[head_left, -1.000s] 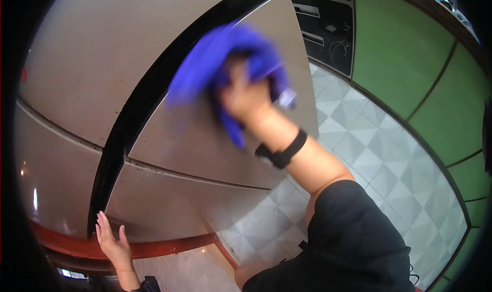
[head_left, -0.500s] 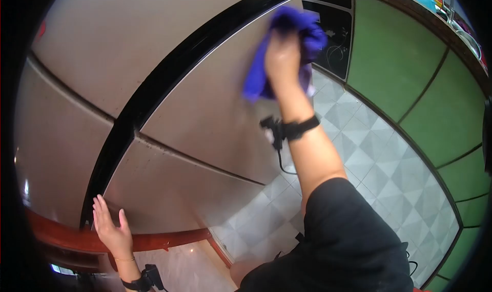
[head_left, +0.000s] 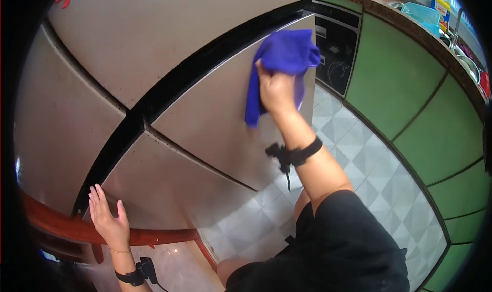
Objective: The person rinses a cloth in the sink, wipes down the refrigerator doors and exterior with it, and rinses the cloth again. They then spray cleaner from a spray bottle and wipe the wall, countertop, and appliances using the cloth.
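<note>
A purple cloth (head_left: 288,51) is in my right hand (head_left: 278,91), pressed near the outer edge of a beige cabinet-like door (head_left: 215,107). The cloth bunches over my fingers, and one end hangs down along the door. My left hand (head_left: 109,216) has its fingers stretched out and the thumb apart, by the lower end of the black strip (head_left: 189,69) between the door panels. It holds nothing. Whether its fingertips touch the surface is hard to tell. Each wrist wears a black strap with a small device.
Green cabinets (head_left: 394,82) curve along the right under a brown countertop (head_left: 405,28) with a blue basket (head_left: 421,14). A black appliance panel (head_left: 335,46) stands beyond the door's edge. Grey and white floor tiles (head_left: 369,159) lie below; a red-brown wooden edge (head_left: 169,235) runs at lower left.
The cloth and my right hand have moved right across the door from its middle to near the outer edge. The view has shifted, showing more countertop. My left hand stays spread in about the same place.
</note>
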{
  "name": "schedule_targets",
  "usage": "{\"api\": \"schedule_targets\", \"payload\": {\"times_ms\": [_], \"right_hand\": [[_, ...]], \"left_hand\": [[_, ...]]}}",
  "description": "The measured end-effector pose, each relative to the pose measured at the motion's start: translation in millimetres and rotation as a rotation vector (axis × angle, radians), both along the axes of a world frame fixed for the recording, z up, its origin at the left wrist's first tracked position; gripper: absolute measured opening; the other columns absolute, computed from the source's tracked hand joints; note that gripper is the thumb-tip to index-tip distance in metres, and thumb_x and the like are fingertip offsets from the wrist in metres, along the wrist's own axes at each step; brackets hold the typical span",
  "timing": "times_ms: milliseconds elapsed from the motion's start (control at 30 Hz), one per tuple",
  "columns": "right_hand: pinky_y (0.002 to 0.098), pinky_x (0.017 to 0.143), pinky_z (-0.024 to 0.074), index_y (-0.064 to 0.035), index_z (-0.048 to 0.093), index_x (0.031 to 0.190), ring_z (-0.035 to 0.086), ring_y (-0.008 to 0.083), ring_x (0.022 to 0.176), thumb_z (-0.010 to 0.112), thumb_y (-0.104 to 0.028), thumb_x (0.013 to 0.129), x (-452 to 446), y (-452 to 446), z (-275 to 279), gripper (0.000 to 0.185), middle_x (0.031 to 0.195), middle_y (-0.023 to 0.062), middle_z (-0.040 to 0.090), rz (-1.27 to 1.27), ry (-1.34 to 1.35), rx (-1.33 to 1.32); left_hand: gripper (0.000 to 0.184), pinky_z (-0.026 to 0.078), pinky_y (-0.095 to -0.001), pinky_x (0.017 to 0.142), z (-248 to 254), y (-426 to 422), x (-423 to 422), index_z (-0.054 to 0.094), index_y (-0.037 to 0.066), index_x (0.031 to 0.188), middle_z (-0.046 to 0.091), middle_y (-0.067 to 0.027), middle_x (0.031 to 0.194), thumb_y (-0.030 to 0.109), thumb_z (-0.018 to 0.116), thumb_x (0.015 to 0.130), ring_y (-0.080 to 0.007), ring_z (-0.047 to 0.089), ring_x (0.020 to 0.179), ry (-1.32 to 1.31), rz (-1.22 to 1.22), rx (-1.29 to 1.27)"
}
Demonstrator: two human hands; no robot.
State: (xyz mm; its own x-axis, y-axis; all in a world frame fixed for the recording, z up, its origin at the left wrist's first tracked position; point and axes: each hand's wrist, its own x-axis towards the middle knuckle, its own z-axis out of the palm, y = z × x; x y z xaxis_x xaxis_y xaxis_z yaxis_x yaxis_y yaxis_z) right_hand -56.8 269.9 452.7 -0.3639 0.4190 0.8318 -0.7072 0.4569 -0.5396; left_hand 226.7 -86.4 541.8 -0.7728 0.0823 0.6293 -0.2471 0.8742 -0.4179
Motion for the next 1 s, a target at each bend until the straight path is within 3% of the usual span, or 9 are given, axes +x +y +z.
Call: {"api": "schedule_targets", "payload": {"times_ms": [500,567,633,667,733,800,867,933,1000], "right_hand": [[0.0538,0.089,0.0355,0.0049,0.052,0.109,0.048,0.0439,0.104,0.041,-0.050,0.087,-118.6,102.6,34.6,0.060,0.112,0.0300,0.051,-0.193,-0.216,-0.274],[0.0527,0.087,0.0366,0.0063,0.052,0.105,0.048,0.0424,0.104,0.043,-0.049,0.087,-108.5,97.5,34.8,0.059,0.111,0.0299,0.051,-0.134,-0.516,-0.352],[0.0515,0.091,0.0349,0.0079,0.050,0.106,0.046,0.0441,0.107,0.044,-0.044,0.087,-82.0,43.2,17.5,0.055,0.110,0.0306,0.051,-0.383,-0.126,-0.306],[0.0547,0.097,0.0261,0.0084,0.044,0.114,0.038,0.0469,0.113,0.045,-0.041,0.087,-50.8,52.6,27.2,0.056,0.118,0.0329,0.044,0.053,-0.444,-0.303],[0.0567,0.102,0.0144,0.0061,0.047,0.111,0.029,0.0453,0.120,0.054,-0.028,0.083,17.3,-56.9,-6.1,0.045,0.121,0.0291,0.041,-0.218,-0.056,-0.103],[0.0454,0.103,0.0230,0.0006,0.047,0.115,0.036,0.0401,0.119,0.058,-0.018,0.077,58.5,-60.8,-12.9,0.043,0.119,0.0235,0.045,0.190,-0.215,0.275],[0.0470,0.097,0.0299,0.0003,0.051,0.110,0.041,0.0418,0.112,0.055,-0.014,0.080,38.3,-61.9,-26.4,0.034,0.117,0.0218,0.047,0.358,0.022,-0.080],[0.0448,0.092,0.0352,0.0028,0.058,0.100,0.048,0.0413,0.104,0.053,-0.021,0.085,-32.2,-45.9,-49.7,0.029,0.110,0.0253,0.052,-0.309,-0.017,0.210],[0.0423,0.094,0.0367,0.0054,0.054,0.106,0.047,0.0375,0.110,0.052,-0.039,0.085,-31.2,19.1,-4.7,0.049,0.112,0.0225,0.054,0.040,-0.254,-0.316]], "left_hand": [[0.064,0.030,-0.0414,0.103,-3.1,-4.0,-0.1,0.036,0.003,0.133,0.038,-0.0193,0.135,0.010,0.062,0.075,-0.0363,0.039,0.122,0.000,0.015,-0.011],[0.064,0.029,-0.0414,0.103,-4.0,-4.3,-1.8,0.035,0.004,0.134,0.038,-0.0190,0.135,0.010,0.062,0.076,-0.0358,0.038,0.123,-0.003,-0.001,-0.007],[0.064,0.029,-0.0413,0.104,-3.8,-1.9,-1.0,0.034,0.005,0.134,0.037,-0.0186,0.135,0.010,0.062,0.077,-0.0354,0.037,0.123,0.004,-0.008,-0.013],[0.064,0.029,-0.0412,0.104,-4.1,-2.3,-1.3,0.034,0.005,0.135,0.037,-0.0179,0.136,0.010,0.061,0.077,-0.0349,0.037,0.124,0.004,0.007,-0.012],[0.064,0.029,-0.0411,0.104,-4.1,-4.4,-0.1,0.034,0.005,0.135,0.037,-0.0172,0.136,0.010,0.061,0.077,-0.0344,0.037,0.124,-0.007,0.019,-0.023],[0.064,0.028,-0.0418,0.104,-1.6,-5.1,1.3,0.033,0.007,0.136,0.037,-0.0158,0.137,0.010,0.060,0.078,-0.0339,0.037,0.124,-0.033,-0.009,0.021],[0.064,0.027,-0.0422,0.104,-0.5,-6.3,2.9,0.032,0.008,0.136,0.037,-0.0153,0.137,0.010,0.060,0.078,-0.0339,0.037,0.125,-0.042,0.002,0.026],[0.065,0.027,-0.0427,0.104,1.9,-7.0,3.5,0.032,0.009,0.136,0.036,-0.0149,0.137,0.010,0.059,0.078,-0.0338,0.036,0.125,-0.065,0.019,0.029],[0.063,0.025,-0.0416,0.105,3.5,-3.3,4.2,0.034,0.005,0.135,0.038,-0.0163,0.136,0.010,0.059,0.077,-0.0327,0.036,0.125,-0.085,0.057,0.027]]}}
